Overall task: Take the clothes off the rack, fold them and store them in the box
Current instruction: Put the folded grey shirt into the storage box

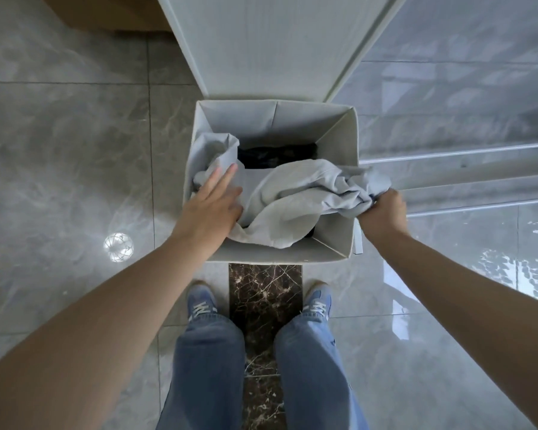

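Storing step, at frame centre: left hand (213, 201) flat, fingers straight, pressing pale grey crumpled cloth garment (295, 197) into open white fabric box (308, 119), right hand (382, 212) clenched round its bunched right end over the rim; next, likely tucking that end inside.

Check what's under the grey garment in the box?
A dark garment shows behind and beneath the light grey garment inside the white box. The grey cloth covers the rest, so how much lies under it, and the box floor, stay hidden.
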The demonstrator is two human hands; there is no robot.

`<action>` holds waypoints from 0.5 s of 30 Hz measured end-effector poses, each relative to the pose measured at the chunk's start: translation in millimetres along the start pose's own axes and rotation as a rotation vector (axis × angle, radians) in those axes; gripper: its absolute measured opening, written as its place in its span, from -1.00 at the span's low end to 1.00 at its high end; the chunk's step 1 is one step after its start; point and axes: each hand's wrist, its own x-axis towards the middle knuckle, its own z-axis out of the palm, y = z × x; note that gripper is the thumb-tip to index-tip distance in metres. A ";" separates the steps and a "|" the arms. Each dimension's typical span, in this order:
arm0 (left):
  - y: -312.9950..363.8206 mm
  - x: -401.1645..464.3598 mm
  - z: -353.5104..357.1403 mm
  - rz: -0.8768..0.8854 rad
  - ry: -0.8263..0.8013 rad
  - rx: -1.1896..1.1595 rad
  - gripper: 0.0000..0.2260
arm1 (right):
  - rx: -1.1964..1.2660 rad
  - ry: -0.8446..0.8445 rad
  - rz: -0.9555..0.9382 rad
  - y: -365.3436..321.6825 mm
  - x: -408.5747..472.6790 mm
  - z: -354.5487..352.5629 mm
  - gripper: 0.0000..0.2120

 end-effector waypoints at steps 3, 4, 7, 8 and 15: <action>8.0 2.8 19.5 0.015 -0.239 0.024 -0.67 | -0.098 0.103 -0.298 8.6 -7.9 20.4 -0.92; 10.1 1.2 21.4 -0.002 -0.298 -0.007 -0.69 | -0.121 0.121 -0.394 15.0 -11.7 24.5 -0.90; 15.2 -2.2 33.5 -0.030 -0.364 -0.083 -0.74 | -0.210 -0.032 -0.486 36.3 -8.7 37.8 -0.59; 17.1 -1.9 37.6 -0.043 -0.370 -0.119 -0.76 | -0.219 -0.100 -0.492 41.5 -6.4 40.4 -0.54; 5.2 20.9 56.7 -0.189 -0.420 -0.359 -0.75 | -0.183 -0.101 -0.580 24.7 13.5 56.2 -0.77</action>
